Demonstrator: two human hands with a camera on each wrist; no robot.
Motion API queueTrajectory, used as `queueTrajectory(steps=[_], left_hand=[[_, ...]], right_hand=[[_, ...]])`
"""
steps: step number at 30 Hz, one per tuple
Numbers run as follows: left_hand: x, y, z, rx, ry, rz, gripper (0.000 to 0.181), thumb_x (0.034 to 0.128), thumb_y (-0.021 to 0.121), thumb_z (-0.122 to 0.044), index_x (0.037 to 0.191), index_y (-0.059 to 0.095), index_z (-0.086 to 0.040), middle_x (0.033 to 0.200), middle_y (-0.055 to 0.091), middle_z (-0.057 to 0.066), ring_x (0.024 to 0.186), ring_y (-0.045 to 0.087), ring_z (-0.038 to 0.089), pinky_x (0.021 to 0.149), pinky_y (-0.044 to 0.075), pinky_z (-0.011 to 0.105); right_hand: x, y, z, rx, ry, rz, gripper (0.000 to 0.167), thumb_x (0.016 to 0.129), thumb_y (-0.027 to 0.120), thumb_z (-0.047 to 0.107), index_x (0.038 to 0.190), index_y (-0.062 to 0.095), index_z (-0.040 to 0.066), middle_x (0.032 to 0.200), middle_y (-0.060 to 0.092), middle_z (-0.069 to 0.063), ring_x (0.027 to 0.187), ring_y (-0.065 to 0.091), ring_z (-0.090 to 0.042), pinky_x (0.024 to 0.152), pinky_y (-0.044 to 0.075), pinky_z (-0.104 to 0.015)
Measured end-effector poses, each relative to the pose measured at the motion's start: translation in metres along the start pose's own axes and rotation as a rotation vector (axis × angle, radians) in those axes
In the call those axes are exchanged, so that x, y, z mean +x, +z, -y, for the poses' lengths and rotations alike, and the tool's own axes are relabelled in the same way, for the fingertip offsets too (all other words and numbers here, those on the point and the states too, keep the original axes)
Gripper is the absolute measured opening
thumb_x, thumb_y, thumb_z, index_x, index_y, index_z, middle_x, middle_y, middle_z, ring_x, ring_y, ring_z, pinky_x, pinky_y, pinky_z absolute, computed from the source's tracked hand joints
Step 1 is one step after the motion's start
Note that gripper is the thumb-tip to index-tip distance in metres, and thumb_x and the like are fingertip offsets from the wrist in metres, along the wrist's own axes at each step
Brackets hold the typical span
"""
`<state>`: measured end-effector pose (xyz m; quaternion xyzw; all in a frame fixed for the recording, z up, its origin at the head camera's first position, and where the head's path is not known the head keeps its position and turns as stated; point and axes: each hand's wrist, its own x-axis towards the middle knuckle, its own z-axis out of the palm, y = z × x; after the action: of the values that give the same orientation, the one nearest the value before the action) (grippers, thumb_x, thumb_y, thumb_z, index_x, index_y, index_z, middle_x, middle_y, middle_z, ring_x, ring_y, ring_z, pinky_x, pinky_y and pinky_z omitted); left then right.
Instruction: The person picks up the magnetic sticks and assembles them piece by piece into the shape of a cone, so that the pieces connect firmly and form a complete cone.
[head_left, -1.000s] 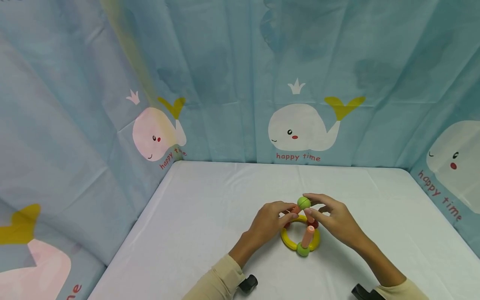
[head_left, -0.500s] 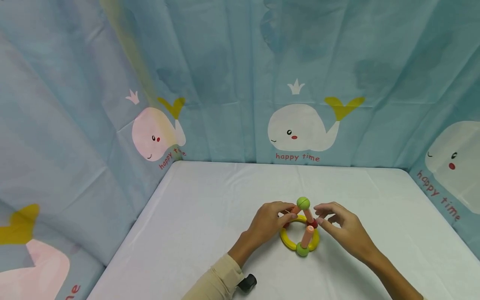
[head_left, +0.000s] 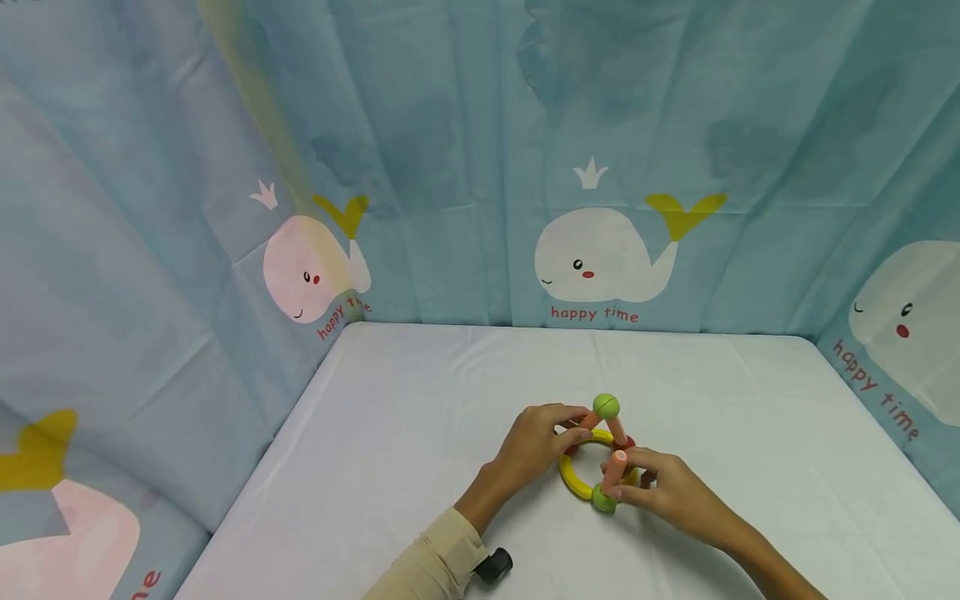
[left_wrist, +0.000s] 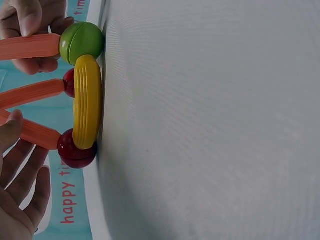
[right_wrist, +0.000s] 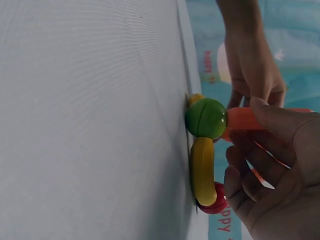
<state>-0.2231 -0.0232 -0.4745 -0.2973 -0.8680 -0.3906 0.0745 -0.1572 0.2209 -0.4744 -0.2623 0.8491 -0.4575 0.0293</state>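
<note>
A yellow ring [head_left: 573, 481] of curved pieces lies on the white table, joined by red and green balls. Two orange sticks lean together from the back of the ring and meet at a green ball [head_left: 606, 406] on top. My left hand [head_left: 527, 448] pinches the left leaning stick [left_wrist: 41, 134], which rises from a dark red ball [left_wrist: 77, 154]. At the front, another orange stick [head_left: 617, 468] stands up from a lower green ball [head_left: 603, 500]. My right hand [head_left: 675, 493] holds this front stick between thumb and fingers. Its upper end is bare.
The white tabletop [head_left: 420, 433] spreads around the toy. Blue cloth [head_left: 465, 250] printed with whales hangs behind and at both sides of the table. A black device [head_left: 494, 567] sits at the left sleeve's cuff.
My right hand has let go of the top green ball, drawn back to the right, then come down and forward onto the front orange stick. The left hand stays in place.
</note>
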Motion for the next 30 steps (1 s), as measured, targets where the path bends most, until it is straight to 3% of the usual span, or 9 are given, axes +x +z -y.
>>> queueTrajectory(steps=[8, 14, 20, 25, 30], left_hand=[[-0.001, 0.0, -0.001, 0.006, 0.009, -0.004, 0.036, 0.0977, 0.076, -0.032, 0.13, 0.077, -0.018, 0.113, 0.079, -0.006, 0.095, 0.07, -0.001, 0.082, 0.053, 0.013], [-0.001, 0.0, -0.002, -0.021, 0.006, -0.003, 0.036, 0.0973, 0.076, -0.032, 0.13, 0.077, -0.017, 0.113, 0.079, -0.006, 0.094, 0.07, -0.003, 0.081, 0.053, 0.012], [-0.001, 0.0, -0.002, -0.019, 0.011, -0.003, 0.034, 0.0973, 0.076, -0.03, 0.129, 0.078, -0.016, 0.114, 0.079, -0.005, 0.092, 0.071, -0.004, 0.08, 0.053, 0.011], [-0.001, 0.001, -0.001, -0.017, 0.029, -0.002, 0.033, 0.0973, 0.076, -0.03, 0.127, 0.078, -0.016, 0.111, 0.08, -0.004, 0.086, 0.069, -0.007, 0.08, 0.053, 0.012], [-0.001, 0.003, 0.0, -0.007, 0.035, -0.008, 0.032, 0.098, 0.075, -0.031, 0.127, 0.079, -0.017, 0.113, 0.08, -0.005, 0.09, 0.069, -0.006, 0.083, 0.057, 0.018]], right_hand=[[0.001, 0.002, -0.002, 0.015, 0.003, 0.035, 0.003, 0.099, 0.076, 0.027, 0.102, 0.074, 0.026, 0.096, 0.073, 0.013, 0.088, 0.066, -0.008, 0.076, 0.054, -0.026], [0.003, 0.002, -0.004, 0.023, 0.063, 0.027, 0.016, 0.102, 0.073, 0.029, 0.111, 0.075, 0.015, 0.099, 0.073, 0.007, 0.086, 0.065, -0.009, 0.074, 0.056, -0.027], [0.008, 0.002, -0.006, 0.035, 0.085, 0.022, 0.034, 0.104, 0.071, 0.029, 0.128, 0.073, 0.005, 0.117, 0.076, -0.006, 0.089, 0.065, -0.008, 0.074, 0.057, -0.027], [0.011, 0.0, -0.008, 0.058, 0.125, 0.03, 0.038, 0.104, 0.07, 0.03, 0.132, 0.071, 0.004, 0.123, 0.075, -0.011, 0.085, 0.064, -0.01, 0.072, 0.057, -0.028], [0.011, 0.0, -0.01, 0.038, 0.136, 0.023, 0.038, 0.103, 0.071, 0.031, 0.13, 0.072, 0.005, 0.116, 0.076, -0.008, 0.084, 0.064, -0.009, 0.072, 0.057, -0.028]])
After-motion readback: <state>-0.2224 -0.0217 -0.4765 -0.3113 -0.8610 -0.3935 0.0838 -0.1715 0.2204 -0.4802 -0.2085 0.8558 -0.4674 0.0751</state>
